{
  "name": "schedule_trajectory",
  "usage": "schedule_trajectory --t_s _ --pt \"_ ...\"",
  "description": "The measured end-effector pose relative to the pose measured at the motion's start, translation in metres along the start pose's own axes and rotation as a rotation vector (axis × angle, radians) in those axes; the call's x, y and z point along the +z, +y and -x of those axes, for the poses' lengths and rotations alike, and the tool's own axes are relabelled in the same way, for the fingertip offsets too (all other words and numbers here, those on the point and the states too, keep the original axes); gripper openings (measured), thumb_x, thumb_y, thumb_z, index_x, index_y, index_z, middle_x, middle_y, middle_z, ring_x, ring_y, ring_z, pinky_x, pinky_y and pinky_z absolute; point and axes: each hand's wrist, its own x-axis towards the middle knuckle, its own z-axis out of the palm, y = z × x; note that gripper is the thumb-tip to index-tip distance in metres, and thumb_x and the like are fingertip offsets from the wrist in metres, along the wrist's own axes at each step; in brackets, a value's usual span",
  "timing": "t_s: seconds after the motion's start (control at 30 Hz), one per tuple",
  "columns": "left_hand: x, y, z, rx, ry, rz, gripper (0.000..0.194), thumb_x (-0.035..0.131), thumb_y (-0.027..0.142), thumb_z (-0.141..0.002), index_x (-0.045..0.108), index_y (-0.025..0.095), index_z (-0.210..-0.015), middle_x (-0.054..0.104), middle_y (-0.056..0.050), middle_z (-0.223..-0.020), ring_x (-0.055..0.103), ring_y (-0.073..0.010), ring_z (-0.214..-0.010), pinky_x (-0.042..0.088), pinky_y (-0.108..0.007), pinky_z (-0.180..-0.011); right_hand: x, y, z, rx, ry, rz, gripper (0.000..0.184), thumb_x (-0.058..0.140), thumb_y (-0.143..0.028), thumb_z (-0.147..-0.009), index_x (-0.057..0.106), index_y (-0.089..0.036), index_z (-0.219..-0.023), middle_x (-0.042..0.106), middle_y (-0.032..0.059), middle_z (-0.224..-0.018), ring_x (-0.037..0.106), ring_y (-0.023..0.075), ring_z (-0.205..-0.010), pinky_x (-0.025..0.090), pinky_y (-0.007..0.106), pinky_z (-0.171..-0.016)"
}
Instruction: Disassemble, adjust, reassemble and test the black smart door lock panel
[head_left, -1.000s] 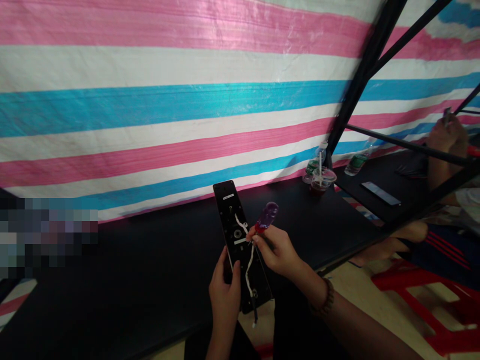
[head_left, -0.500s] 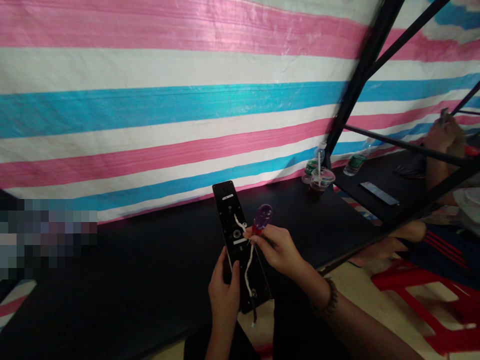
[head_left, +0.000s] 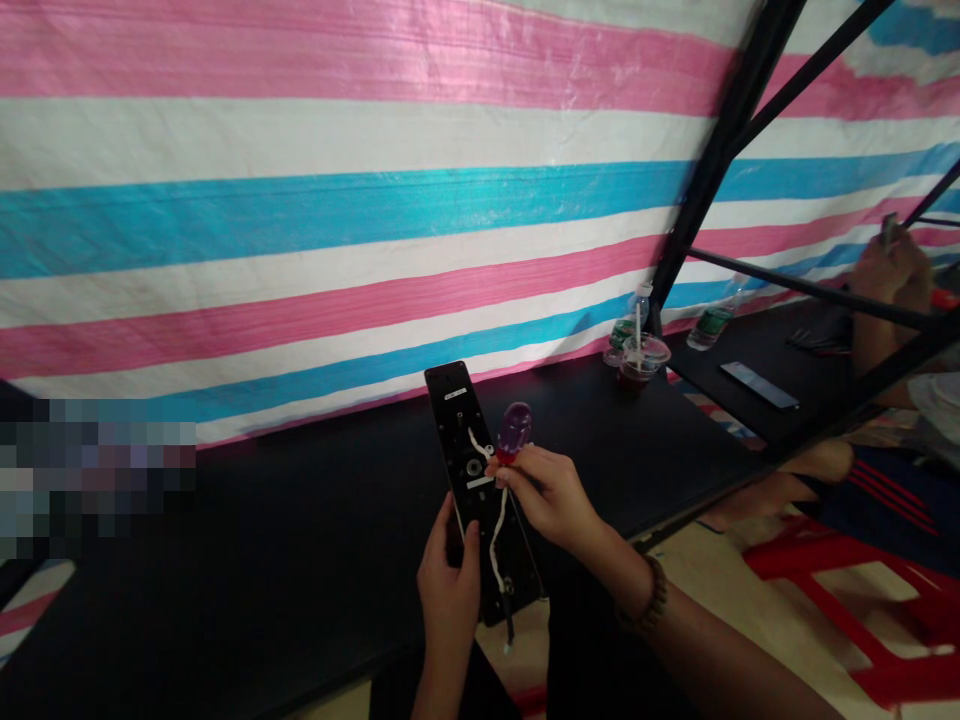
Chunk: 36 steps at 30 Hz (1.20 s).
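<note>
A long black panel (head_left: 448, 397) with small screws and white labels leans over the table's front edge, its lower end over my lap. My left hand (head_left: 450, 570) grips its left side, thumb on the face and fingers around the edge. My right hand (head_left: 551, 495) is closed on a screwdriver (head_left: 515, 430) with a clear purple and red handle, held low over the middle of the panel. The screwdriver's tip is hidden by my fingers. A white cable (head_left: 498, 545) runs down the panel to a black end with a small white plug hanging past the bottom.
The black table (head_left: 300, 540) stands against a striped tarp (head_left: 375, 220). A plastic cup with a straw (head_left: 643, 360) and a bottle (head_left: 621, 335) stand at its right end. Beyond the black frame (head_left: 724, 150) are a phone (head_left: 759, 386), another bottle (head_left: 709, 325), a seated person and red stools (head_left: 825, 600).
The screwdriver handle has tipped slightly to the left and stands more upright, as my right hand turned a little. My left hand and the panel have stayed in place.
</note>
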Motion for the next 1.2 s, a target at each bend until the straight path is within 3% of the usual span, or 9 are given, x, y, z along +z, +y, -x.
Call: schedule_trajectory --t_s 0.37,0.8,1.0,1.2 --pt "0.000 0.000 0.001 -0.010 0.010 -0.003 0.056 0.061 0.047 -0.088 0.056 0.024 -0.139 0.061 -0.010 -0.140 0.056 -0.0287 -0.130 0.042 -0.043 -0.111 -0.001 0.016 0.008 0.100 0.016 -0.095 0.019 0.047 -0.023 -0.099 0.066 -0.021 -0.098 0.070 0.0056 -0.091 0.066 0.0158 -0.076 0.053 0.028 -0.074" --pt "-0.001 -0.003 0.000 -0.011 0.006 -0.006 0.055 0.060 0.046 -0.089 0.056 0.023 -0.138 0.061 -0.010 -0.139 0.057 -0.0278 -0.128 0.041 -0.043 -0.111 -0.004 0.004 0.003 -0.057 -0.039 -0.011 0.019 0.046 -0.014 -0.097 0.065 -0.020 -0.098 0.068 0.0052 -0.087 0.063 0.0148 -0.075 0.051 0.026 -0.071" --pt "0.000 -0.002 0.000 -0.003 0.001 -0.004 0.055 0.060 0.047 -0.089 0.055 0.023 -0.138 0.061 -0.010 -0.139 0.057 -0.0280 -0.128 0.042 -0.043 -0.111 -0.005 0.005 0.005 -0.036 -0.050 -0.020 0.020 0.046 -0.014 -0.097 0.064 -0.019 -0.097 0.066 0.0050 -0.086 0.062 0.0147 -0.075 0.050 0.026 -0.071" --pt "0.000 -0.003 -0.001 -0.015 0.000 -0.017 0.056 0.059 0.048 -0.089 0.055 0.023 -0.139 0.061 -0.011 -0.139 0.057 -0.0284 -0.129 0.041 -0.044 -0.111 -0.002 0.013 0.010 -0.018 0.018 -0.028 0.019 0.046 -0.017 -0.099 0.064 -0.021 -0.098 0.068 0.0048 -0.088 0.065 0.0155 -0.078 0.051 0.028 -0.074"
